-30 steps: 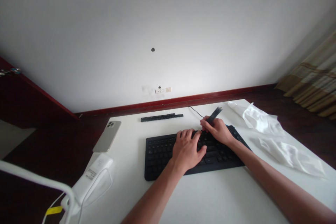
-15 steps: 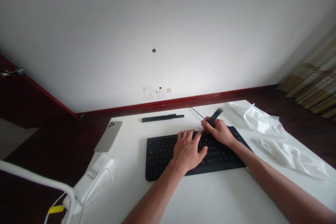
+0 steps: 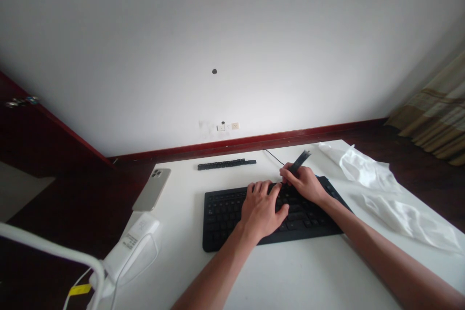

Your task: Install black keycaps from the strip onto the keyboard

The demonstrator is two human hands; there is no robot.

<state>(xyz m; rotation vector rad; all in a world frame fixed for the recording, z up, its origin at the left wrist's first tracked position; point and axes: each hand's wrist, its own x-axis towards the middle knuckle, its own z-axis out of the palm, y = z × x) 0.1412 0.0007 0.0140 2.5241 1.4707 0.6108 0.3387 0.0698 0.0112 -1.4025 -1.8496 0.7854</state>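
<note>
A black keyboard (image 3: 223, 225) lies on the white table. My left hand (image 3: 262, 208) rests palm down across its middle keys, fingers spread and thumb stretched out to the right. Closed around a slim black brush (image 3: 301, 160) is my right hand (image 3: 302, 181), at the keyboard's back edge. The brush tilts up to the right, with its frayed end uppermost. Its lower end is hidden by my fingers. Behind the keyboard, loose black keycaps (image 3: 227, 164) sit in a row. A black cable (image 3: 274, 157) runs off the table's far edge.
On the left are a phone (image 3: 151, 190) lying face down and a white device (image 3: 132, 244) with a cord. A white lamp-like tube (image 3: 54, 247) crosses the lower left corner. Crumpled white plastic bags (image 3: 366, 167) lie at the right. A wall (image 3: 232, 34) stands beyond the table.
The whole view has shifted slightly, moving the scene a little right and down. Both hands and the brush keep nearly the same place on the keyboard.
</note>
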